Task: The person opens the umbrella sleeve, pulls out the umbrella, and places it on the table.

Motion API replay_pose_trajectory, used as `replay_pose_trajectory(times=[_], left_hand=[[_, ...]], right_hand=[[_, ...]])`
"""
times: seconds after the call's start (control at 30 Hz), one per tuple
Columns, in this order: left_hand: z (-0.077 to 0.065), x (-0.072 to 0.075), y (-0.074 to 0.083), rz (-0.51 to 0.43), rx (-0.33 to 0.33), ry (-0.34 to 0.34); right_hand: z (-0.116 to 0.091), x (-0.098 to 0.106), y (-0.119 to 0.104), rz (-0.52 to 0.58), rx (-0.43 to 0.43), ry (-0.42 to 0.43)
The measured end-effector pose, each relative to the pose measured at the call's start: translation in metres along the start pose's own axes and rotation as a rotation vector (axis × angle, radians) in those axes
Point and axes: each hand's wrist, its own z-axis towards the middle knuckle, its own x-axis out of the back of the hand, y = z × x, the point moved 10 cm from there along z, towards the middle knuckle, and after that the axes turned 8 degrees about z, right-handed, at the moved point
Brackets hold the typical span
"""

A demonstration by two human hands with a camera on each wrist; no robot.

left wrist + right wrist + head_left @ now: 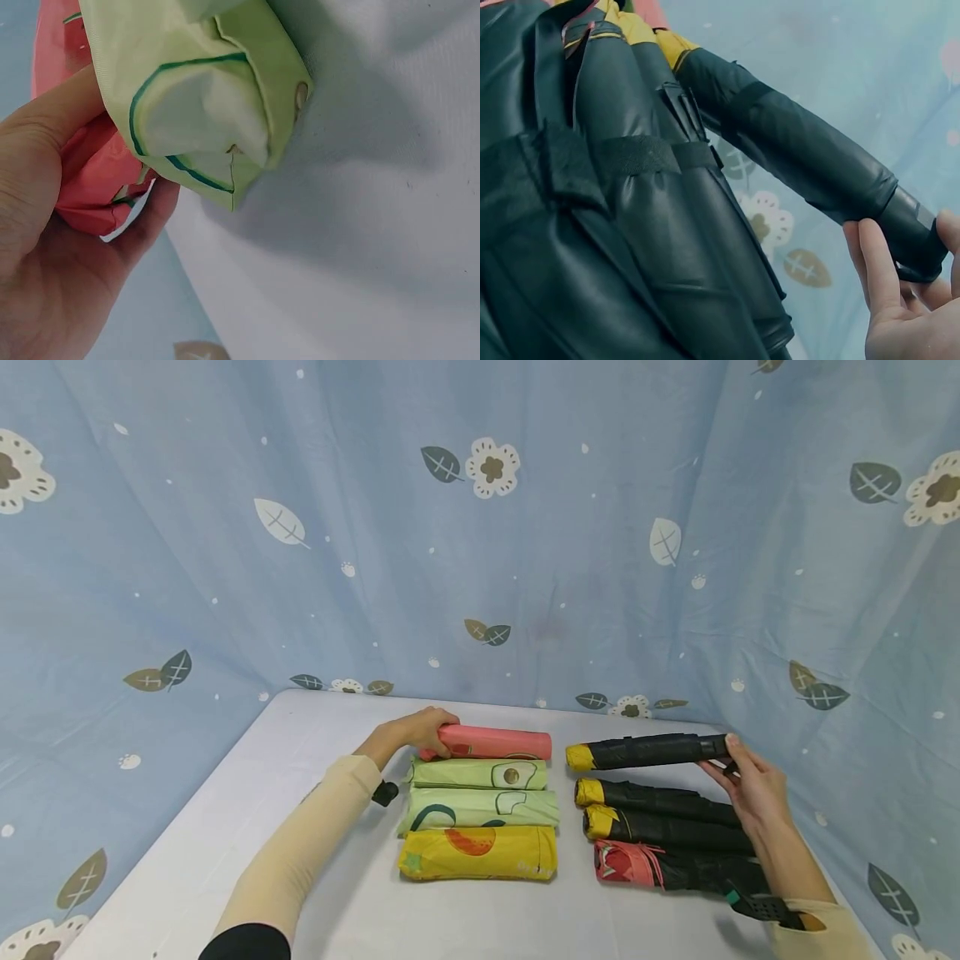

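At the back of the left row, my left hand (422,728) grips the left end of a red cylindrical pouch (506,742). In the left wrist view, thumb and fingers lie on either side of the red pouch (94,169), partly hidden behind a green pouch (202,112). Over on the right, my right hand (761,785) holds a folded black umbrella (645,751) with a yellow end by its right end. From the right wrist, that umbrella (795,142) slants away from the others, its end between fingers and thumb.
Two green avocado-print pouches (480,808) and a yellow orange-print pouch (480,853) lie in front of the red one. More folded black umbrellas (675,832) lie in the right row, the nearest with a red end (630,864). A blue patterned curtain (480,543) surrounds the white table (300,735).
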Motion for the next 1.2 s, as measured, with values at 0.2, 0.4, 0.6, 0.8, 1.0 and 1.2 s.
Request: replay_pose_trajectory(times=[0.2, 0.4, 0.6, 0.8, 1.0, 1.2], left_hand=[[-0.005, -0.001, -0.001, -0.028, 0.010, 0.007], [-0.009, 0.003, -0.003, -0.022, 0.011, 0.030], [-0.013, 0.004, -0.009, -0.010, 0.023, 0.043], [-0.019, 0.008, -0.009, -0.010, 0.014, 0.063], [-0.025, 0.012, -0.008, 0.005, 0.015, 0.077], [-0.030, 0.016, -0.005, 0.024, -0.008, 0.098]], right_hand=[[-0.002, 0.007, 0.007, 0.015, -0.053, -0.009], [0.001, 0.012, 0.008, -0.063, -0.119, -0.006], [0.009, 0.016, 0.012, -0.329, -0.208, -0.067], [0.013, 0.020, 0.016, -0.613, -0.233, -0.159], [0.015, 0.024, 0.016, -0.672, -0.256, -0.180], [0.018, 0.031, 0.019, -0.979, -0.305, -0.190]])
